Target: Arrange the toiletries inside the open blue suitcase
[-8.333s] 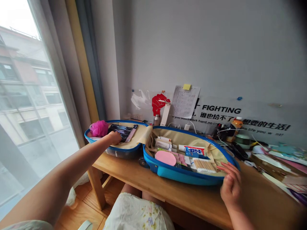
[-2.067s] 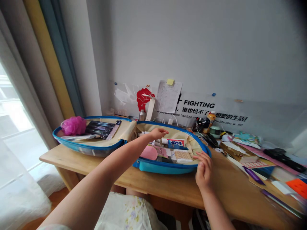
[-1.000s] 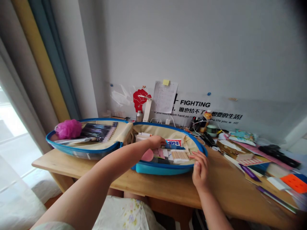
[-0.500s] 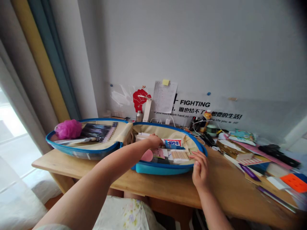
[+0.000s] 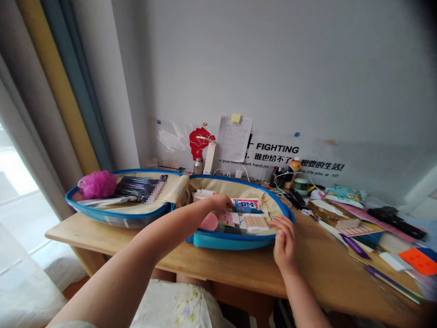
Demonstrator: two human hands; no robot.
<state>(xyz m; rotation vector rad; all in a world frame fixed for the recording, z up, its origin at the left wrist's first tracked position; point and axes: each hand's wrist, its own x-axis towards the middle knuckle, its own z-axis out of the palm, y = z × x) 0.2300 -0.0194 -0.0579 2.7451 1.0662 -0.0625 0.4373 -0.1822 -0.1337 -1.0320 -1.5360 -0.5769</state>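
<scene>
The left hand point(image 5: 220, 202) reaches into the right half of an open blue-rimmed travel case point(image 5: 232, 241), its fingers curled down among packed toiletries; whether they grip anything cannot be told. Just to its right lies a white carton with red and blue lettering point(image 5: 246, 205). A pink oval pad point(image 5: 209, 222) sits just below the wrist. A pack of cotton swabs point(image 5: 254, 222) lies between the hands. The right hand point(image 5: 285, 241), loosely curled and holding nothing visible, rests against the case's front rim, on a wooden desk point(image 5: 164, 255).
</scene>
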